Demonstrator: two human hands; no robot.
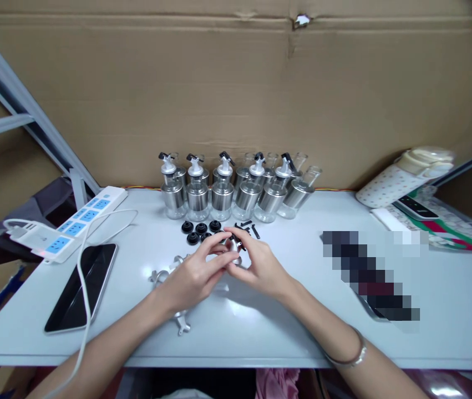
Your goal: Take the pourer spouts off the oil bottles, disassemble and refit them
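Note:
Between my fingertips I hold a silver pourer cap with a small black lever at its top. My left hand pinches it from the left, and my right hand grips it from the right with thumb and fingers. Just behind my hands lie several round black stoppers and several small black levers. More silver pourer caps are scattered by my left wrist, partly covered by it. Behind these stand glass bottles with steel bands; the front ones wear silver pourer caps.
A white power strip and a tablet with a black screen lie on the left, a white cable crossing them. At right are a blurred-out device, a dotted flask and a black phone-like item. Cardboard walls the back.

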